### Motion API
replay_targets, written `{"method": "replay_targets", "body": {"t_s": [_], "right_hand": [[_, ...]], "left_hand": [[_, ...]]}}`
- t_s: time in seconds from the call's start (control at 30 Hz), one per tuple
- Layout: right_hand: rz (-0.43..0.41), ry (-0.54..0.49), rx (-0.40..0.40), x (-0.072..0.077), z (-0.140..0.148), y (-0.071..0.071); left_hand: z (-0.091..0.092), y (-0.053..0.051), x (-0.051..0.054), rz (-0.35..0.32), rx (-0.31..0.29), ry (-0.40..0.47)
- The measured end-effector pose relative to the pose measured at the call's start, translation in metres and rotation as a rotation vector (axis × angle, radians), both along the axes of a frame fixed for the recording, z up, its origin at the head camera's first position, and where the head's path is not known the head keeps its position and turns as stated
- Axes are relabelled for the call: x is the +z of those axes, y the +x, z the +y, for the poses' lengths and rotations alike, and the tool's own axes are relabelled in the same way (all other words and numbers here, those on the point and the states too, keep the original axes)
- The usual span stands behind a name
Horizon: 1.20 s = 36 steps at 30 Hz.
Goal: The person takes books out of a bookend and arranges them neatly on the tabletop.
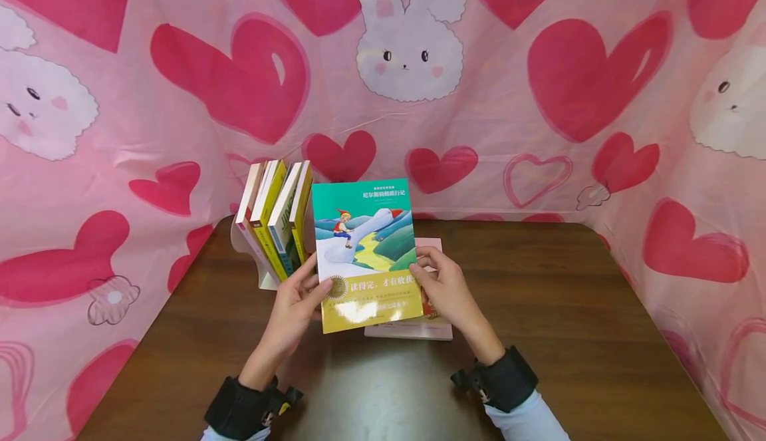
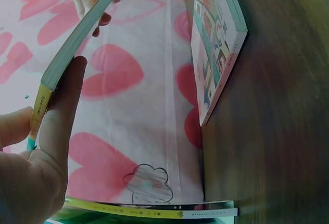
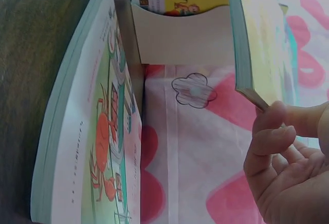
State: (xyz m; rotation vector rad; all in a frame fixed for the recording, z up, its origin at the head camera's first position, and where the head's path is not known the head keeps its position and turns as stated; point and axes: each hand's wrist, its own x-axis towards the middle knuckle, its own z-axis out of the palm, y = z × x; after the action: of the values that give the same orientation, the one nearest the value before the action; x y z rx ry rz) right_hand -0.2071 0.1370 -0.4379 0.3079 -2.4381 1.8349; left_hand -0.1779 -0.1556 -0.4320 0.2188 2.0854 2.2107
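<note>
A paperback book (image 1: 365, 228) with a green top, a picture of a child riding a goose and a yellow lower band is held up over the table, front cover toward the head camera. My left hand (image 1: 293, 304) grips its left edge, thumb on the cover and fingers behind. At the opposite edge my right hand (image 1: 445, 285) pinches the book between thumb and fingers. The left wrist view shows the spine side of the held book (image 2: 77, 47). Below it lies a pink book (image 1: 413, 330) on the table, partly hidden; the right wrist view shows a red crab on its cover.
Several books (image 1: 275, 215) lean in a white book holder (image 1: 266, 276) at the back left of the brown wooden table (image 1: 538, 308). A pink cloth (image 1: 491, 115) with hearts and rabbits hangs around the back and sides.
</note>
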Motion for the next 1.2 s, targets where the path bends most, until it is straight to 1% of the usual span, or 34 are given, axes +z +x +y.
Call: {"method": "replay_targets", "body": {"t_s": [0.2,0.33,0.4,0.5,0.7,0.8,0.87,1.03,1.1,1.2], "right_hand": [[-0.020,0.027,0.003,0.001,0.006,-0.001],[-0.038,0.046,-0.010,0.002,0.008,-0.002],[-0.047,0.063,-0.014,0.003,0.009,-0.002],[-0.051,0.086,-0.022,0.003,0.009,-0.003],[-0.058,0.116,-0.038,0.004,0.011,-0.004],[-0.071,0.126,-0.044,0.004,0.012,-0.003],[-0.077,0.135,-0.048,0.004,0.013,-0.003],[-0.088,0.145,-0.051,0.005,0.015,-0.002],[-0.102,0.143,-0.045,0.005,0.016,-0.002],[-0.131,0.139,-0.040,0.005,0.018,-0.001]], "left_hand": [[0.005,-0.007,-0.001,0.013,-0.031,-0.025],[0.006,-0.012,-0.001,0.022,-0.058,-0.031],[0.006,-0.014,-0.001,0.018,-0.069,-0.035],[0.006,-0.016,-0.001,-0.002,-0.071,-0.051],[0.008,-0.020,0.000,-0.001,-0.064,-0.155],[0.010,-0.021,-0.001,-0.008,-0.077,-0.188],[0.011,-0.023,-0.002,0.003,-0.078,-0.221],[0.013,-0.027,-0.002,0.059,-0.016,-0.352],[0.014,-0.029,-0.002,0.070,0.003,-0.379],[0.015,-0.032,-0.003,0.082,0.006,-0.388]]}}
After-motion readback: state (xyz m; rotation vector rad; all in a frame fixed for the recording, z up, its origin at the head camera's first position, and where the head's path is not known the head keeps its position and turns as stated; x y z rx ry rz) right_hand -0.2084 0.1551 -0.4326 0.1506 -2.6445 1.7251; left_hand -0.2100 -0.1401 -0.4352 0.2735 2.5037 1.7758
